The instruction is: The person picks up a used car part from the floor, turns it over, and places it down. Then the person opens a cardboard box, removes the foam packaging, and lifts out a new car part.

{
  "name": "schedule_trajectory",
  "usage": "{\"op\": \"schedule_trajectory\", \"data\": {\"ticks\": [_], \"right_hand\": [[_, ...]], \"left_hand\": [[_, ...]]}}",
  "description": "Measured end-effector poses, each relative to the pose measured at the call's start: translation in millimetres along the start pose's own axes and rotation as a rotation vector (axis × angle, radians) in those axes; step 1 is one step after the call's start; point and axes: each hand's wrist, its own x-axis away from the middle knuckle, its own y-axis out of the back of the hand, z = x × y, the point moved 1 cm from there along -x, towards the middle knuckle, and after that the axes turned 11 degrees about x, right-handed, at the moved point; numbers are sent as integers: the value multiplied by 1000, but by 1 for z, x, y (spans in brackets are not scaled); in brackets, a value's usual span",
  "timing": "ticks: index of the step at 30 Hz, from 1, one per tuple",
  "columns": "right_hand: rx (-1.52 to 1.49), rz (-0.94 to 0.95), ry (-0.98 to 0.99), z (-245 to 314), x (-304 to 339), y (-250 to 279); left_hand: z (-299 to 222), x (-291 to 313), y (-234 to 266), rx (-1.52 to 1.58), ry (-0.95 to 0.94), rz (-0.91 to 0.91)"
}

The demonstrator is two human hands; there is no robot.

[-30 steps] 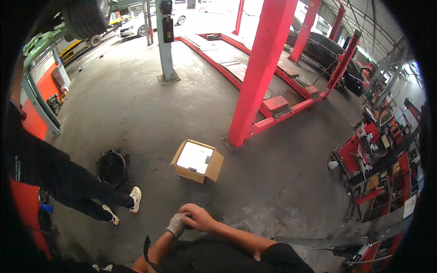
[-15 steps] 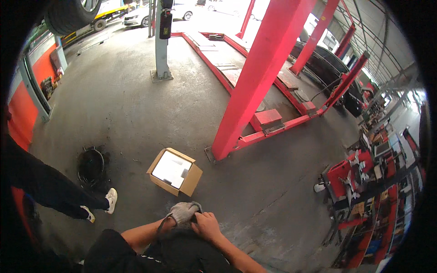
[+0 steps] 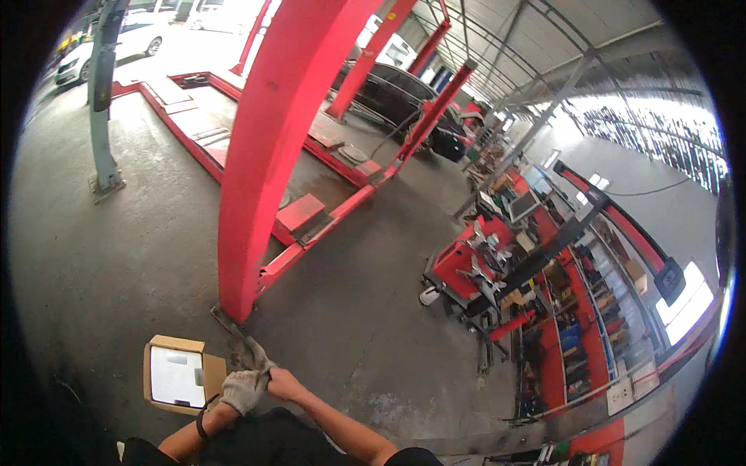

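My left hand (image 3: pixel 243 391) wears a pale knit work glove and has a dark band at the wrist. Its fingers are closed at the cuff end of a second, dirtier grey work glove (image 3: pixel 250 355). My bare right hand (image 3: pixel 284 385) grips that same cuff from the other side, its fingers partly hidden by the cloth. The loose glove points away from me, toward the foot of a red lift post. Just left of my hands, an open cardboard box (image 3: pixel 148 374) stands on the floor with a white block-shaped item (image 3: pixel 176 378) inside.
A red lift post (image 3: pixel 260 171) rises ahead, with red lift runways behind it. Right of it stands a red tool cart (image 3: pixel 458 268) with tools on top, beside loaded red shelves (image 3: pixel 571 342). A dark car (image 3: pixel 396 89) is farther back; a grey post (image 3: pixel 102 116) stands far left.
My view has swung to the right, so the box and lift sit farther left. The second glove now sticks out ahead of my hands. The other person's legs have left the view.
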Motion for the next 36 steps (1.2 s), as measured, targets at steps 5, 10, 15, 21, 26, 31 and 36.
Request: {"op": "schedule_trajectory", "data": {"ticks": [5, 10, 15, 21, 26, 31, 36], "right_hand": [[-1052, -15, -22, 26, -49, 61], [-783, -12, 50, -12, -110, 26], [-236, -123, 382, -5, -172, 3], [-61, 108, 411, -43, -263, 30], [52, 190, 553, -41, -352, 5], [-1283, 1167, 339, 6, -359, 58], [-1338, 1006, 423, -23, -382, 53]], "left_hand": [[-12, -48, 31, -21, 6, 144], [13, -90, 59, -61, -56, -42], [30, -116, 67, -163, -61, -63], [-6, -181, 53, -282, -139, 85], [25, -224, 34, -241, 65, 80], [16, -226, 25, -153, 373, 75], [-42, -268, 44, -58, 136, -114]]}}
